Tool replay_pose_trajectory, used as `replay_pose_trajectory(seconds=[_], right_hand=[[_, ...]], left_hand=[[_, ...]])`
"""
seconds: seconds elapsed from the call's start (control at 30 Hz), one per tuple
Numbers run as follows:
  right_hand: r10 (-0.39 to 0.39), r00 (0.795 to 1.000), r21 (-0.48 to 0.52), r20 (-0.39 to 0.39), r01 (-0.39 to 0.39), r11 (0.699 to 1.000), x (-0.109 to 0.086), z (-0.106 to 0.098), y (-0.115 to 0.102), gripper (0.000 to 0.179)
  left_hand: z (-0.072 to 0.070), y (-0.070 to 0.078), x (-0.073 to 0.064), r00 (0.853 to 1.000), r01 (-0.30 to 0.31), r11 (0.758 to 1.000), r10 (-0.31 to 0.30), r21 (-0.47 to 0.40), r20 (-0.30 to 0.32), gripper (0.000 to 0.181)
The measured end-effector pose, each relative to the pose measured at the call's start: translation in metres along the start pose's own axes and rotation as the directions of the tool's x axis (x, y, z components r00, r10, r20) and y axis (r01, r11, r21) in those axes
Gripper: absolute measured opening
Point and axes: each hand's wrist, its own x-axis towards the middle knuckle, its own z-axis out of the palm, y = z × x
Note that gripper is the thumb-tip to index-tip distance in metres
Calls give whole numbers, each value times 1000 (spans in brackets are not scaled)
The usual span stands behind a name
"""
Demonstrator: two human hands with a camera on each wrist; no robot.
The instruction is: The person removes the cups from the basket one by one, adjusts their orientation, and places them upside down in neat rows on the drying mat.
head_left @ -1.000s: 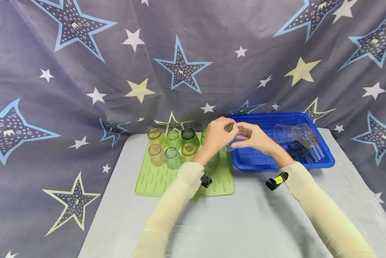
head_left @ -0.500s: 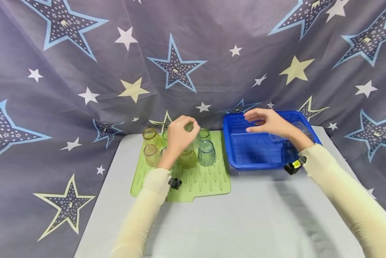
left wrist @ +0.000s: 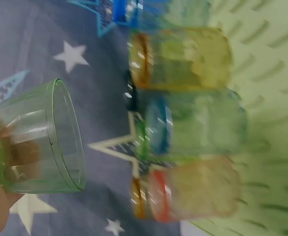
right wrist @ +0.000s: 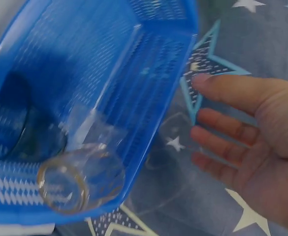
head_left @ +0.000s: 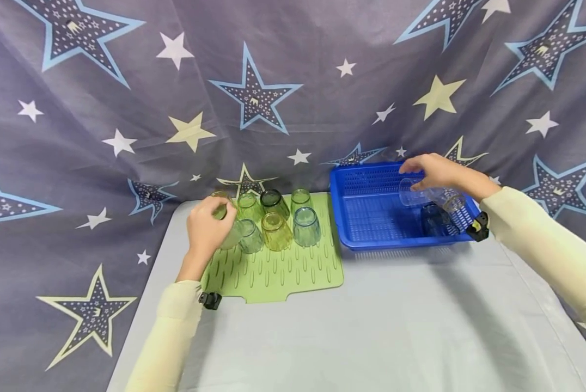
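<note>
My left hand (head_left: 209,228) pinches a pale green glass (left wrist: 40,142) by its base, its mouth turned down toward the green mat. It is above the mat's left end, and in the head view it hides part of the glasses there. Beside it stand a light blue-green glass (head_left: 250,237), an amber glass (head_left: 276,233) and a blue glass (head_left: 306,227), all upside down. My right hand (head_left: 435,171) hovers with fingers apart over the blue basket (head_left: 342,218), near a clear glass (head_left: 408,194). Nothing is in its grasp in the right wrist view (right wrist: 252,137).
Behind the front row are green glasses (head_left: 300,201) and a dark one (head_left: 275,203). The ribbed green mat (head_left: 268,283) lies left of the basket. A dark blue glass (head_left: 432,220) and a clear amber-rimmed glass (right wrist: 84,179) lie inside the basket. A starry curtain (head_left: 322,109) hangs behind.
My left hand has carried the pale green glass leftward across the mat, away from my right hand. My right hand has moved right, over the glasses in the basket.
</note>
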Motion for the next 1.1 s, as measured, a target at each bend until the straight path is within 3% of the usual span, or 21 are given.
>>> replay_pose_trajectory(seconds=[0.07,0.27,0.4,0.6,0.87,1.1], right_hand=[[-3,999,-77,34,5,997,0,0,4,46],[98,989,-294,106,-63,954,-4,5,22,45],[82,989,-341,123,-36,939,-11,12,38,49],[88,986,-381,138,-29,924,-25,26,52,58],[117,987,-366,107,-70,928,-32,40,69,63],[140,984,-334,115,-94,938,-30,38,70,62]], left_hand=[[-4,-10,-7,1000,4,1000,-4,25,-2,16],[-15,-34,-29,999,38,996,-39,82,13,15],[-19,-48,-42,999,30,995,-31,95,7,13],[-18,-62,-60,998,48,990,-52,129,31,12],[-1,-66,-76,996,40,991,-50,130,73,11],[9,-68,-85,993,49,989,-64,140,102,11]])
